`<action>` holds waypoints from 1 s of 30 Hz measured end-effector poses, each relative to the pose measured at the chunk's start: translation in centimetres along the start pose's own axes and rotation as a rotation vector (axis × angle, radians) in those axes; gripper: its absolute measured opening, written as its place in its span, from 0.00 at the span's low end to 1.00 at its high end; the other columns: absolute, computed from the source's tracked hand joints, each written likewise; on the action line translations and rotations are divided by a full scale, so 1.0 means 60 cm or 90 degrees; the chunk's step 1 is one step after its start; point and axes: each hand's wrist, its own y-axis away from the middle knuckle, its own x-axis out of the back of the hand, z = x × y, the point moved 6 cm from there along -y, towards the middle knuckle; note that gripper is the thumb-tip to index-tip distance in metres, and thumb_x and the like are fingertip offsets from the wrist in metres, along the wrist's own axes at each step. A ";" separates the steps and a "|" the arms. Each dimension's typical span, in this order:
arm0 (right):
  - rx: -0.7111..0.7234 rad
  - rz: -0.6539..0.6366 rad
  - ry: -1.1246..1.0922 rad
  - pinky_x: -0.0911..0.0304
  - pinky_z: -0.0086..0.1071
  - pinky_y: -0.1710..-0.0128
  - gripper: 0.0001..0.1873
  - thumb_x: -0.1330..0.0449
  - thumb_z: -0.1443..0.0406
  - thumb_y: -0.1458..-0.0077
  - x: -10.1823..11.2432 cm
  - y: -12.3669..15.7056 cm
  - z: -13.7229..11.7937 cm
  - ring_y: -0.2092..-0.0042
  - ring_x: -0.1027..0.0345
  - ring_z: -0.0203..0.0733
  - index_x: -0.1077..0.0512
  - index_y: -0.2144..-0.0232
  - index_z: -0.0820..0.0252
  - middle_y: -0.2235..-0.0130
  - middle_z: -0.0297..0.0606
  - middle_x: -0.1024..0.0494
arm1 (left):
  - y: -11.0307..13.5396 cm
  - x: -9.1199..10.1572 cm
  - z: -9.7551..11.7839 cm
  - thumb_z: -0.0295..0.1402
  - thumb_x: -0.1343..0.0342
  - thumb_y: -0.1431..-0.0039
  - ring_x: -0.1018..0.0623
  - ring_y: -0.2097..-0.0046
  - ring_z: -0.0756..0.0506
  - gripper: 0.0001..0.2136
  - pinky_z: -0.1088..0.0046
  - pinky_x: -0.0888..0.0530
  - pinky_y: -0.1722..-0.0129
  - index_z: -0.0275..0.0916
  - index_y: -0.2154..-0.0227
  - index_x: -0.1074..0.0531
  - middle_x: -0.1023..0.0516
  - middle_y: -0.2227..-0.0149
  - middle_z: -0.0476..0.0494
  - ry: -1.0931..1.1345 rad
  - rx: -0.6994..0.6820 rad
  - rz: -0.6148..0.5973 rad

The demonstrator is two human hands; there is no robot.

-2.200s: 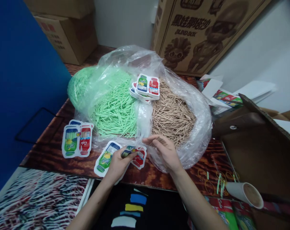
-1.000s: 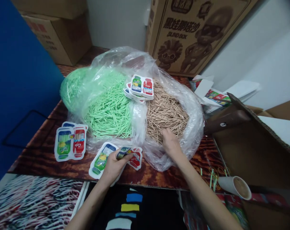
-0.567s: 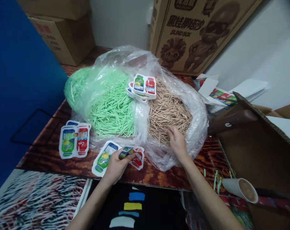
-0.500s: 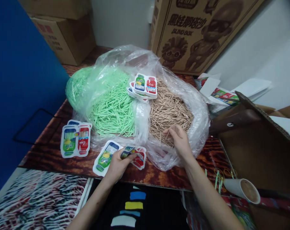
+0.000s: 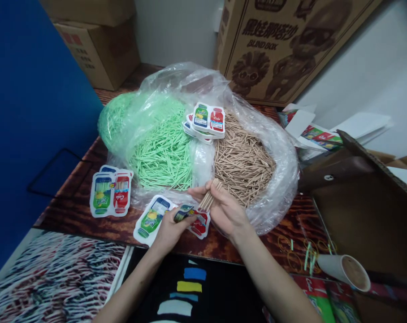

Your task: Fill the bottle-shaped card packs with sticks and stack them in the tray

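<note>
My left hand [image 5: 171, 229] pinches a printed packet with a red Cola side [image 5: 201, 224] near the table's front edge. Under and beside that hand lies a flat packet with a green Sprite print [image 5: 152, 219]. My right hand [image 5: 225, 208] has its fingers closed round a small bundle of brown sticks [image 5: 210, 196], held close to the red side of the packet. Behind it spreads a heap of brown sticks [image 5: 244, 157] in a clear plastic bag [image 5: 286, 179]. To its left is a heap of green sticks [image 5: 161, 157], also in clear plastic.
Several printed packets [image 5: 208, 120] are stacked between the two heaps. Filled packets [image 5: 111, 192] lie at the left. A paper cup [image 5: 344, 271] rests on its side at right, near rubber bands and an open carton [image 5: 365, 215]. A tall cardboard box [image 5: 277, 49] stands behind.
My right hand has moved left from the brown heap towards the packet, bringing a bundle of brown sticks. My left hand keeps its hold on the packet. The view has shifted slightly.
</note>
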 end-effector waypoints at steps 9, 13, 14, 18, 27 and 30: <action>0.027 0.026 0.201 0.37 0.41 0.50 0.08 0.42 0.60 0.45 0.012 0.024 0.010 0.56 0.28 0.44 0.31 0.70 0.59 0.57 0.40 0.21 | 0.001 0.000 0.020 0.36 0.37 0.53 0.24 0.67 0.45 0.07 0.73 0.28 0.64 0.37 0.72 0.22 0.20 0.72 0.49 -0.059 -0.052 0.020; 0.005 -0.102 0.393 0.40 0.37 0.47 0.08 0.43 0.59 0.43 -0.020 0.043 0.000 0.50 0.32 0.43 0.30 0.62 0.56 0.52 0.37 0.25 | 0.002 0.004 0.033 0.36 0.38 0.52 0.23 0.66 0.44 0.08 0.73 0.28 0.64 0.37 0.70 0.22 0.20 0.70 0.48 -0.060 -0.079 0.042; 0.019 -0.097 0.428 0.40 0.37 0.46 0.11 0.43 0.60 0.42 -0.023 0.048 -0.007 0.48 0.33 0.43 0.31 0.57 0.54 0.50 0.37 0.26 | 0.002 0.007 0.035 0.36 0.38 0.52 0.23 0.65 0.44 0.09 0.72 0.28 0.63 0.37 0.69 0.22 0.19 0.69 0.48 -0.047 -0.078 0.050; 0.144 0.005 0.545 0.40 0.39 0.45 0.22 0.46 0.62 0.39 -0.025 0.063 -0.037 0.46 0.35 0.44 0.41 0.43 0.49 0.45 0.39 0.31 | 0.005 0.018 0.037 0.37 0.40 0.48 0.22 0.59 0.43 0.10 0.70 0.28 0.56 0.37 0.65 0.22 0.18 0.63 0.46 -0.014 -0.071 0.067; 0.318 -0.021 0.763 0.44 0.44 0.43 0.18 0.48 0.65 0.38 -0.049 0.067 -0.051 0.43 0.39 0.46 0.37 0.46 0.54 0.45 0.43 0.32 | 0.005 0.019 0.050 0.37 0.40 0.47 0.22 0.58 0.43 0.12 0.68 0.28 0.54 0.37 0.63 0.22 0.18 0.63 0.45 0.018 -0.078 0.057; 0.343 -0.033 0.801 0.42 0.45 0.45 0.09 0.48 0.66 0.38 -0.052 0.070 -0.059 0.45 0.38 0.47 0.30 0.57 0.55 0.48 0.43 0.30 | 0.003 0.022 0.056 0.37 0.40 0.46 0.22 0.59 0.43 0.11 0.67 0.29 0.54 0.36 0.63 0.22 0.18 0.63 0.45 0.025 -0.081 0.054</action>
